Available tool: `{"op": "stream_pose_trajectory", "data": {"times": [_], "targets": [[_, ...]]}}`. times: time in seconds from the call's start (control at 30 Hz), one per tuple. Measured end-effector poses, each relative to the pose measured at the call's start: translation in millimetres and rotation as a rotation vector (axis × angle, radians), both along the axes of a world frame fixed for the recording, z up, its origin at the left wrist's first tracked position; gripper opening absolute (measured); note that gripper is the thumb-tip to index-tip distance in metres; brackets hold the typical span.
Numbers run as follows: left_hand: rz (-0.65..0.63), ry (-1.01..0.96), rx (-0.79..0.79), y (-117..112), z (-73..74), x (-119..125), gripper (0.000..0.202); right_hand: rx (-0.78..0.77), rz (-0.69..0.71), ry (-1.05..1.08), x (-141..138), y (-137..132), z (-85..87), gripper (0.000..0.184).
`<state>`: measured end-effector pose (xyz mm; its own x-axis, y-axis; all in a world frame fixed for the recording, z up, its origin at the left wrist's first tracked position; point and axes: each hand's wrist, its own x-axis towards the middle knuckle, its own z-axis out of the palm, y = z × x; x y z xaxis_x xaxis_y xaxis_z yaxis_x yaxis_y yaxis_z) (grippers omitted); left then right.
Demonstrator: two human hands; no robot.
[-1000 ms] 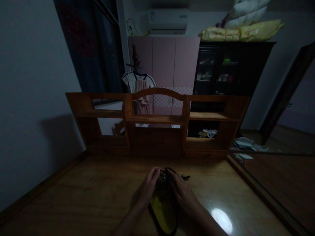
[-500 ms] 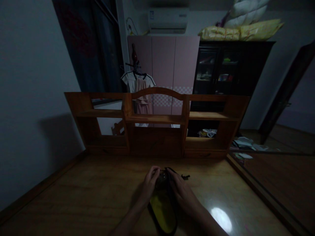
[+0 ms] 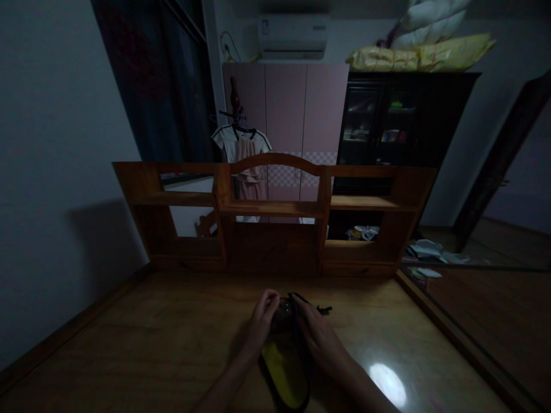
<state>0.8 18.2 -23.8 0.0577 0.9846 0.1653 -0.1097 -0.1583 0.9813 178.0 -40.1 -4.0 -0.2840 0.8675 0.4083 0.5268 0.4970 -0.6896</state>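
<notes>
A dark shoe (image 3: 287, 367) with a yellow insole lies on the wooden desk (image 3: 163, 338), its toe pointing away from me. My left hand (image 3: 260, 324) curls round the left side of the shoe's front, fingers bent at the lace area. My right hand (image 3: 316, 332) rests on the right side of the front, fingers closed against it. A dark lace end (image 3: 325, 310) trails on the desk just right of the toe. The room is dim, so the fingertips are hard to make out.
A wooden shelf unit (image 3: 275, 215) stands across the back of the desk. A white wall is at the left, the desk's right edge (image 3: 434, 321) at the right. Beyond are a pink wardrobe (image 3: 286, 115), a dark cabinet (image 3: 396, 120) and hanging clothes (image 3: 243, 155).
</notes>
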Motion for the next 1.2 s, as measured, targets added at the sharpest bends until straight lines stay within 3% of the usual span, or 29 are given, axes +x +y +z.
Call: {"op": "stream_pose_trajectory", "data": {"times": [1.2], "targets": [[0.008,0.009,0.0,-3.9,8.7,0.3,0.034,0.004,-0.002,0.012,-0.7,0.2,-0.1,0.046]]}}
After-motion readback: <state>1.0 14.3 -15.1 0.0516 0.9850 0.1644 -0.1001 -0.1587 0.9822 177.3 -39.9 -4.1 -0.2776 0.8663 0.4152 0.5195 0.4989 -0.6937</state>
